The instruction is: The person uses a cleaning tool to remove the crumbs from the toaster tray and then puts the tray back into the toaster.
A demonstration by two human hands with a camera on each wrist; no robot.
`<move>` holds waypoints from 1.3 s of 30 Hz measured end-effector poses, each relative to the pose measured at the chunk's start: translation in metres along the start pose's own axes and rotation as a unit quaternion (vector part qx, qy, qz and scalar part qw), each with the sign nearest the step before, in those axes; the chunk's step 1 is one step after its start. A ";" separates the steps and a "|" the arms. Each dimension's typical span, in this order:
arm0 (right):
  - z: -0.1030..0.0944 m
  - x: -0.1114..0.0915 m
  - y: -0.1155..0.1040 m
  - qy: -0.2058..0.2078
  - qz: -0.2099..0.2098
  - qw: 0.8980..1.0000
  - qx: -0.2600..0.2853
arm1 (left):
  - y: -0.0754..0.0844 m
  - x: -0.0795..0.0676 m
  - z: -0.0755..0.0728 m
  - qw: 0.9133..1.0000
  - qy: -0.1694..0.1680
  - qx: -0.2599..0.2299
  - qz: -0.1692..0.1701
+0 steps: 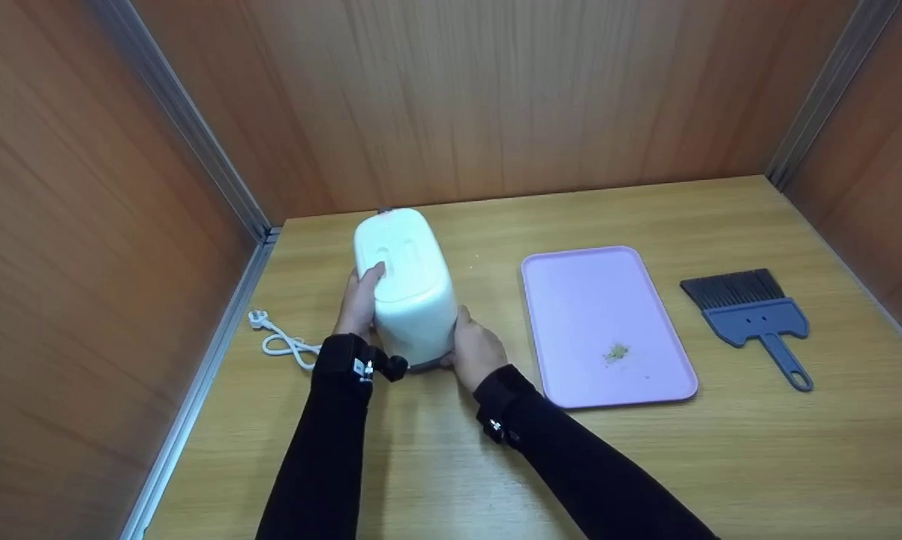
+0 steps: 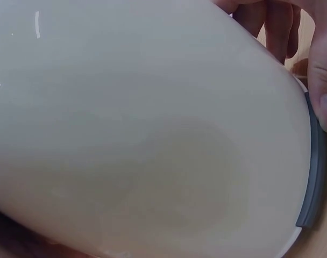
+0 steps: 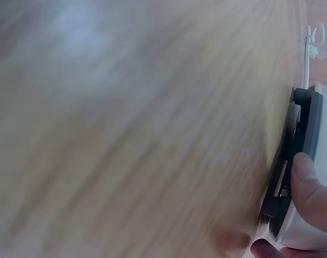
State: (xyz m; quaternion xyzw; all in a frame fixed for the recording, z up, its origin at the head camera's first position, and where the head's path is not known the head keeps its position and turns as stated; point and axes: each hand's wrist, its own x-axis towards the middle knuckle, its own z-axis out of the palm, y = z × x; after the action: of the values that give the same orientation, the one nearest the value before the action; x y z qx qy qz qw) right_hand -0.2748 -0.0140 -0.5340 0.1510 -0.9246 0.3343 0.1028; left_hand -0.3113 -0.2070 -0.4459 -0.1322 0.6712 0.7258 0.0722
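A white toaster-like appliance with rounded edges is held between both hands, above the left part of the table. My left hand grips its left side, with the thumb over the upper face. At the near right end, my right hand holds the lower edge. The right thumb lies against the dark grey base, and other fingertips show below it. In the left wrist view the white casing fills most of the picture, so the left fingers are mostly hidden.
A white power cord with a plug lies left of the appliance. To the right is a lilac tray bearing a small heap of crumbs. Beyond it lies a blue-grey hand brush. Wood panels enclose the table.
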 end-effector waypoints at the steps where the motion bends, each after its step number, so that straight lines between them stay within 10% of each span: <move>1: 0.000 0.000 -0.001 0.001 -0.003 1.000 0.001 | 0.000 -0.001 -0.001 1.000 0.001 -0.002 0.000; 19: 0.004 -0.003 0.003 0.061 0.001 0.993 -0.102 | -0.002 -0.002 0.006 1.000 -0.006 -0.012 -0.026; 39: 0.003 -0.001 0.004 0.019 -0.001 0.997 -0.069 | 0.002 -0.002 -0.002 1.000 -0.001 0.000 -0.017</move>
State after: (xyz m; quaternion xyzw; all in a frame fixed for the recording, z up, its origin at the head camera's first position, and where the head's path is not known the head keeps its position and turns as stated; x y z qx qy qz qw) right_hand -0.2759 -0.0132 -0.5390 0.1378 -0.9433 0.2720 0.1310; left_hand -0.3094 -0.2091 -0.4437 -0.1431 0.6689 0.7244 0.0851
